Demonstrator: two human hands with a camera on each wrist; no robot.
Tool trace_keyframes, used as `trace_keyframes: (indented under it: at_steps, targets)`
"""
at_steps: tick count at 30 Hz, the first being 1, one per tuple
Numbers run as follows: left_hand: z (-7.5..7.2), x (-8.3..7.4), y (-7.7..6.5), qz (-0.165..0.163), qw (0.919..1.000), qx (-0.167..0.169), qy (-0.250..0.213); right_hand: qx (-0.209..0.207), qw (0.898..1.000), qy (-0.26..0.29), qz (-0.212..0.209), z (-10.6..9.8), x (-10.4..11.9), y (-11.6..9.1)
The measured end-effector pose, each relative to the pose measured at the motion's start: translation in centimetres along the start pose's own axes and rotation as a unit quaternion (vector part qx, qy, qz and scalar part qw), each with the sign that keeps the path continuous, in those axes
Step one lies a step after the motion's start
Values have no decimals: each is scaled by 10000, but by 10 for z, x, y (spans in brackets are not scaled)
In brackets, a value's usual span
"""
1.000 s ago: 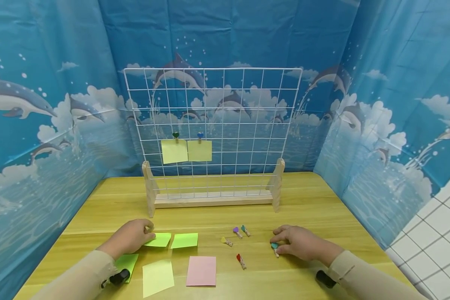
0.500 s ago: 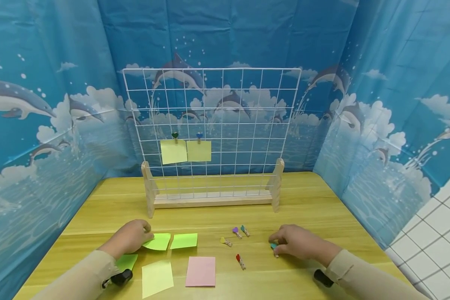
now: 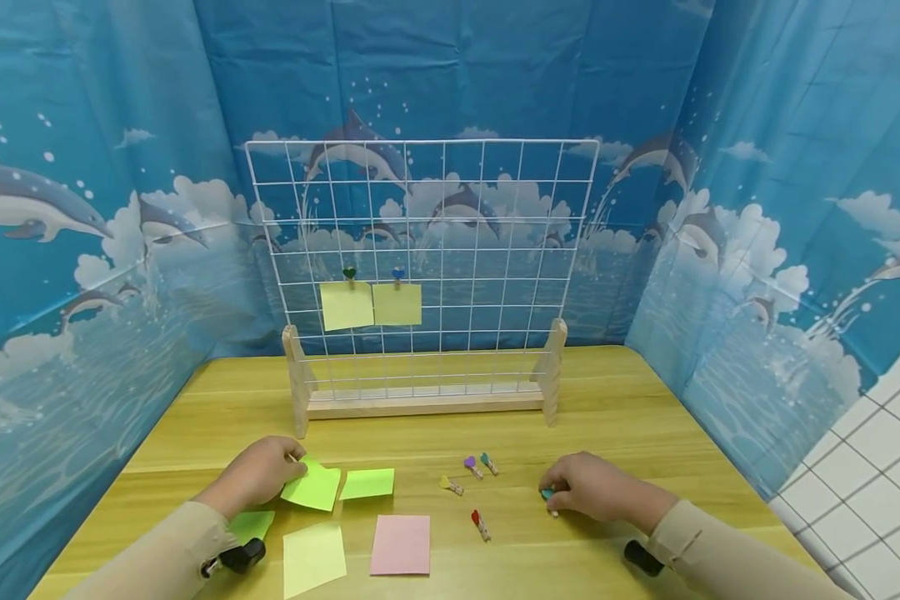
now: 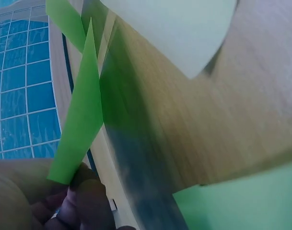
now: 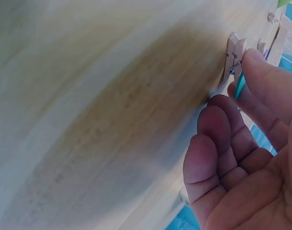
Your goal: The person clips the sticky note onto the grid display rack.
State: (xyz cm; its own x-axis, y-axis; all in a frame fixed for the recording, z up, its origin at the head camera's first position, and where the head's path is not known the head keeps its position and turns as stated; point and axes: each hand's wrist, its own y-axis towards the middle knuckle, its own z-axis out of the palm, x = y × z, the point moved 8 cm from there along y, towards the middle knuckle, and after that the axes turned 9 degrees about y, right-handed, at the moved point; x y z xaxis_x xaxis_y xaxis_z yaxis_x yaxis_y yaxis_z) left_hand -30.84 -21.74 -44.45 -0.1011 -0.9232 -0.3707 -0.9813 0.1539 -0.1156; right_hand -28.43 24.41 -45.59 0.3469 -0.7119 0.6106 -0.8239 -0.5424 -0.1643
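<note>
At the left of the table, my left hand (image 3: 258, 475) pinches the edge of a bright green sticky note (image 3: 312, 485). In the left wrist view that green note (image 4: 81, 115) stands up from between thumb and fingers. My right hand (image 3: 596, 487) is low over the table on the right, thumb and index finger on a small wooden clothespin (image 5: 236, 52) with a teal heart. Its other fingers are bent and hold nothing. Another bright green note (image 3: 367, 482) lies just right of the held one. A darker green note (image 3: 251, 526) is partly covered by the left wrist.
A pale yellow note (image 3: 313, 560) and a pink note (image 3: 401, 545) lie in front. Mid-table are clothespins with yellow (image 3: 452, 485), purple (image 3: 473, 467), teal (image 3: 489, 464) and red (image 3: 481, 525) hearts. Behind stands a white wire grid (image 3: 461, 317) with two yellow notes (image 3: 347, 305) clipped on.
The green note in my left hand has lifted and tilted toward the camera. My right thumb and fingers have closed in on the teal clothespin, hiding more of it.
</note>
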Motion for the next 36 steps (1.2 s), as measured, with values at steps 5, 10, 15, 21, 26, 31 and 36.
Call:
trace_keyframes:
  at_steps: [5,10,15,21,26,31,36]
  targets:
    - [-3,1,-2,-47,9999,-139,-21,32,9999,106,24,2,1,0]
    - [-8,0,-3,-110,9995,-252,-144,16,9997,224,68,3,0,-1]
    - [-17,-2,-4,-93,9982,-362,-463,-44,9994,336,85,3,-1,-2]
    - [-29,-7,1,131,9971,-558,-502,-121,9986,511,-11,0,2,-5]
    - [-36,-15,3,270,9957,-697,-544,-137,9984,540,-21,-1,4,-6]
    - [-41,-26,9,354,9945,-769,-608,-175,9986,506,37,-2,3,-7]
    - [-48,-39,16,440,9934,-896,-561,-229,9983,519,97,-1,1,-7]
